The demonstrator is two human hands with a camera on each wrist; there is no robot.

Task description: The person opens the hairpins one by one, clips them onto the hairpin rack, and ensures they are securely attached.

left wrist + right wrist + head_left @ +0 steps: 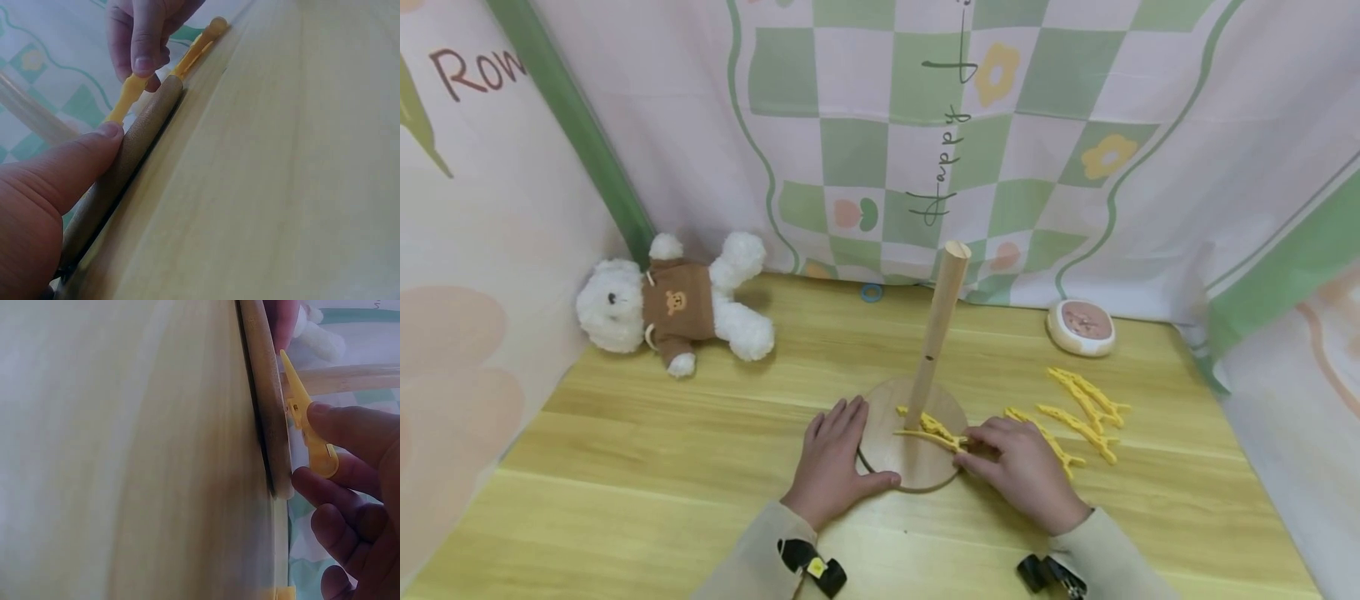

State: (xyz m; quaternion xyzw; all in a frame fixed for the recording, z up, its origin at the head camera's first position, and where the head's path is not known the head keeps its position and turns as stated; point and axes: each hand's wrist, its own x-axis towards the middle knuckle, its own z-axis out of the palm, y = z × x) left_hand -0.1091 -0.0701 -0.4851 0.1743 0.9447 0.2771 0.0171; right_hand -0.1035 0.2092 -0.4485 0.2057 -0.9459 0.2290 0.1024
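A round wooden base [887, 467] with an upright wooden post [943, 308] stands on the table. My left hand [835, 462] rests at the base's left edge, fingers extended and thumb along the near rim. From the right, my right hand [1026, 467] pinches a yellow branch-like plastic piece [957, 443] by its joined end. Its two long prongs point left over the base, one in front of the post's foot. In the right wrist view, thumb and fingers hold this yellow piece [300, 403] just above the base's rim [265, 381].
Several similar yellow pieces [1075, 423] lie right of my right hand. A white device with a pinkish top [1086, 321] sits at the back right. At the back left lies a white plush bear [677, 300] in brown clothing. A blue ring [871, 292] lies near the curtain.
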